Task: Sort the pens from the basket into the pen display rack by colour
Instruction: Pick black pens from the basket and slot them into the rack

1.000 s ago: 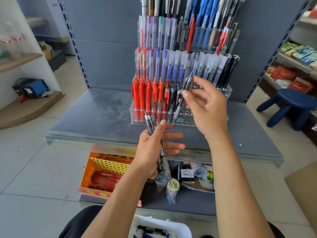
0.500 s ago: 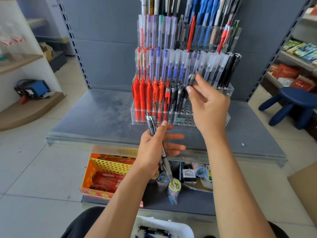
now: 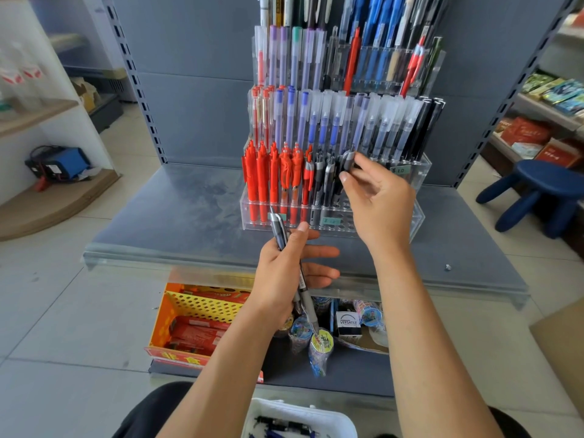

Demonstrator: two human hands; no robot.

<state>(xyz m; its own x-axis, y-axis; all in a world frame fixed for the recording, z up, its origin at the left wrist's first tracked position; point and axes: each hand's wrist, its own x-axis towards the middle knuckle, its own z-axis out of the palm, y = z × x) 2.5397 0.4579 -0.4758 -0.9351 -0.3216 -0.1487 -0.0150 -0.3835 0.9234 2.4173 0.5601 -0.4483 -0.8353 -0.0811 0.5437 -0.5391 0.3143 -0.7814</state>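
A clear tiered pen display rack (image 3: 414, 216) stands on the grey shelf. Red pens (image 3: 262, 175) fill the left of its bottom row, with black pens (image 3: 324, 177) beside them. My right hand (image 3: 376, 197) pinches the top of a black pen (image 3: 347, 159) standing in the bottom row among the black ones. My left hand (image 3: 284, 273) holds black pens (image 3: 281, 232) below the rack, thumb across them, fingers stretched out. A white basket (image 3: 278, 409) with more pens sits at the bottom edge, on my lap.
The grey shelf (image 3: 177, 213) carries the rack. Under it stand an orange perforated box (image 3: 196, 314) and several wrapped cups (image 3: 319, 346). A blue stool (image 3: 537, 188) stands at the right, with wooden shelving (image 3: 38, 197) at the left.
My right hand has lowered its black pen from a slant in front of the rack down into the bottom row. My left hand has stayed where it was.
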